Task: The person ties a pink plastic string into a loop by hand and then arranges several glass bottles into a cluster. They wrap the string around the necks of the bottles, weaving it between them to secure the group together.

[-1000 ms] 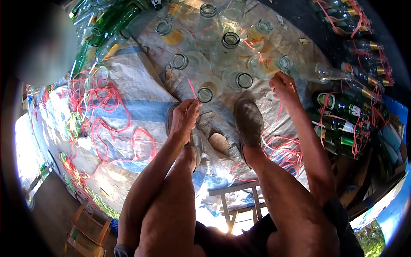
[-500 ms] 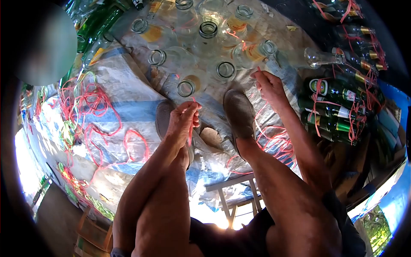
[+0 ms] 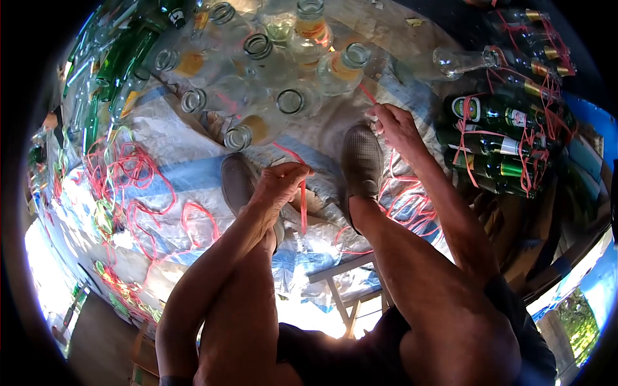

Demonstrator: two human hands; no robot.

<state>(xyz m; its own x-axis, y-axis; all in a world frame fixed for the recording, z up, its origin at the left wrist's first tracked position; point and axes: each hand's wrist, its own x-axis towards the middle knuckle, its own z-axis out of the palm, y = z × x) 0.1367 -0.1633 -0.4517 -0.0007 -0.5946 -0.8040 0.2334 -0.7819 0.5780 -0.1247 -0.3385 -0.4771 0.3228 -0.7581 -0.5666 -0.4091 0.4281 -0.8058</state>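
Several clear glass bottles stand grouped beyond my feet, with open mouths toward me. My left hand pinches a red plastic string; one end hangs below the fingers, and the other part runs up toward the near bottle. Farther right, my right hand pinches another stretch of red string that reaches toward the right side of the group. Between the bottles, the string's path is mostly hidden.
Red string bundles of green bottles lie at right. A clear bottle lies near them. Loose green bottles are at upper left, tangled string at left. My shoes rest on the sheet.
The view has shifted, so the bottles appear farther left. My left hand has moved a little right and down relative to them, with more string hanging below it. Both hands still pinch string.
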